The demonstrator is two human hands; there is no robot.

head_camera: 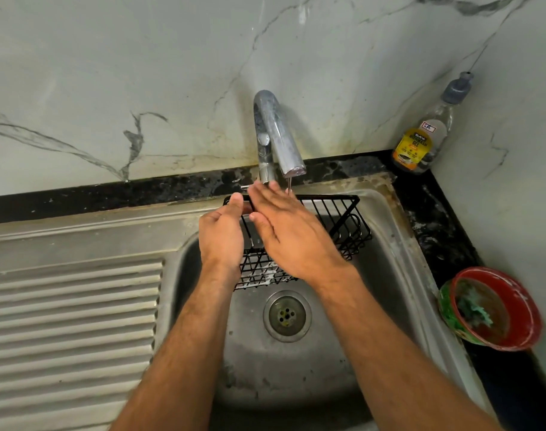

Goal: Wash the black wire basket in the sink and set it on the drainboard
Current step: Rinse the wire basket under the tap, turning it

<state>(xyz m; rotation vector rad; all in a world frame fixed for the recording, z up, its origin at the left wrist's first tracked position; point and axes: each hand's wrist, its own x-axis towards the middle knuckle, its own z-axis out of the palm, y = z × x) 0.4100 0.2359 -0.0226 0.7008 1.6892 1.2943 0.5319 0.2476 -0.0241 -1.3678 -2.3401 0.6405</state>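
Hanging over the steel sink [386, 244], the black wire basket [343, 222] is tilted, its far rim up near the back edge under the tap [276, 135] and its soapy lower end down toward the drain [287, 315]. A thin stream of water falls from the spout onto the far rim. The left hand [222, 234] grips the basket's left end, thumb curled over the top wire. The right hand [290, 234] lies flat across the basket with fingers straight, its fingertips reaching toward the tap's base. To the left, the ribbed drainboard [72, 321] adjoins the sink. On the black counter at the right stand a dishwash gel bottle [427, 135] in the corner and, nearer, a red bowl [498, 309] holding a green scrubber.
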